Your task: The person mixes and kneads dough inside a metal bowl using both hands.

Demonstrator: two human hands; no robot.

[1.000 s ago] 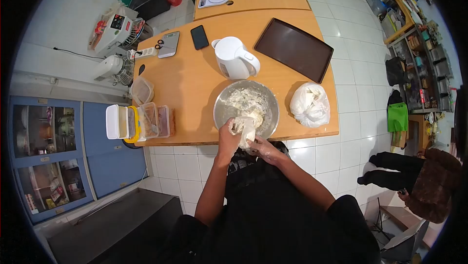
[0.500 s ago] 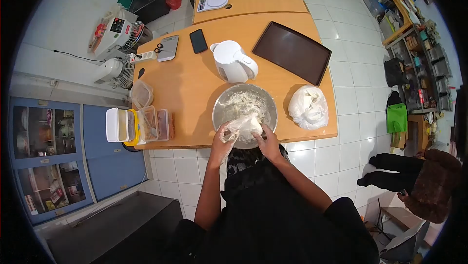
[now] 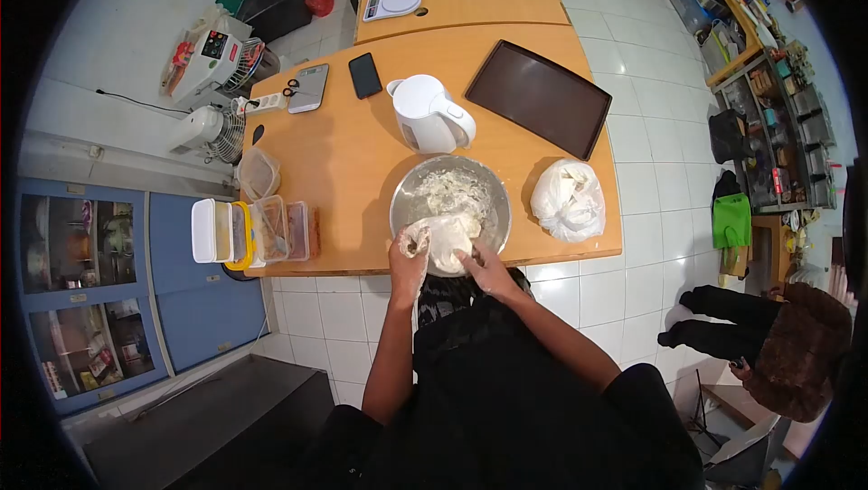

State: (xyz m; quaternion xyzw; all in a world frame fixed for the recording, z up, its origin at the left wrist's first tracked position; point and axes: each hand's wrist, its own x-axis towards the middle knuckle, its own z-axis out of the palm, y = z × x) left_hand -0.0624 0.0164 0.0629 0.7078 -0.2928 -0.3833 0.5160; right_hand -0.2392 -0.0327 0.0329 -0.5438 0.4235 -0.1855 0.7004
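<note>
Holding pale dough [image 3: 455, 239] in both hands, lower centre of frame, over the lower part of the metal bowl [image 3: 404, 207]. On the left hand [image 3: 407, 266]: fingers curled on the dough's left side, smeared with it, partly hidden. On the right hand [image 3: 488, 273]: fingers and thumb grasping the dough's lower right edge. Within the bowl, above the dough: loose floury bits [image 3: 452, 190]. Elsewhere on the tabletop [image 3: 334, 160]: white kettle [image 3: 419, 108] just above bowl, white plastic bag [image 3: 568, 202] right, dark tray [image 3: 539, 97] upper right, phone [image 3: 365, 76] upper left of kettle, plastic containers [image 3: 269, 230] left.
</note>
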